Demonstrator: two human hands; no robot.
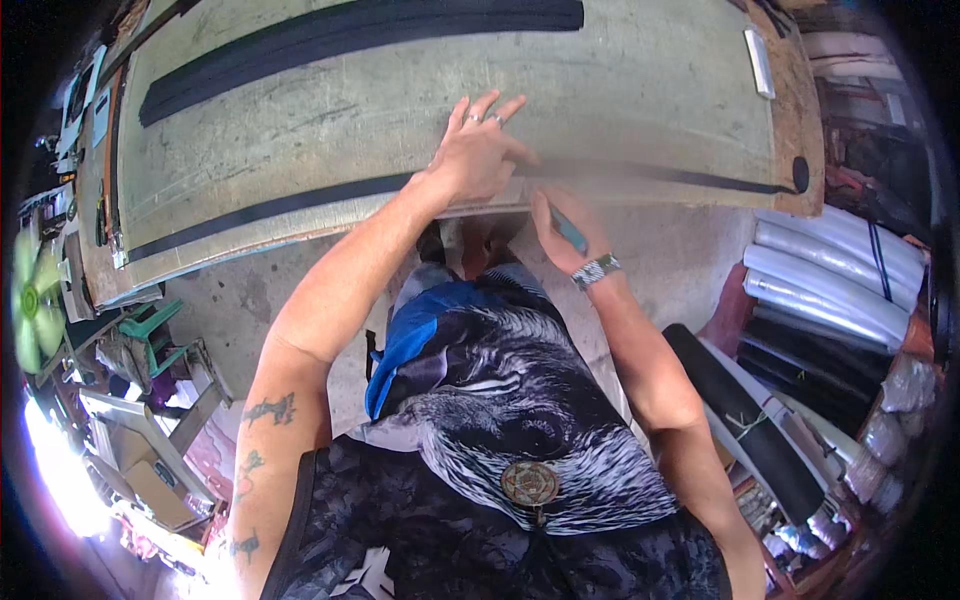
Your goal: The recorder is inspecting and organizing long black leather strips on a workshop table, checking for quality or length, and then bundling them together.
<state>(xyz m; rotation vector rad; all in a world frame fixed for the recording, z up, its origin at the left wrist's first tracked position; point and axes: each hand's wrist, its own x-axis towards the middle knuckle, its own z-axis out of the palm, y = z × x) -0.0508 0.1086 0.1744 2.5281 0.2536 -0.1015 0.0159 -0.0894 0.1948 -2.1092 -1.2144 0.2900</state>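
Observation:
A long narrow strip of black material (300,201) lies along the near edge of the worktable (375,112). My left hand (476,154), with rings on two fingers, rests spread over the strip near its middle, holding nothing. At the table edge, just right of it, my right hand (566,229) is closed around a teal-handled tool (568,231); the tool's working end is hidden or blurred. The strip runs on to the right and ends by a dark round patch (801,175). Farther back on the table lies a wide bundle of black strips (360,45).
A white block (759,64) sits at the table's right end. Rolls of clear plastic (832,262) and a black roll (750,420) stand to the right. A green fan (31,300), a green stool (154,330) and a cardboard box (157,491) are at the left.

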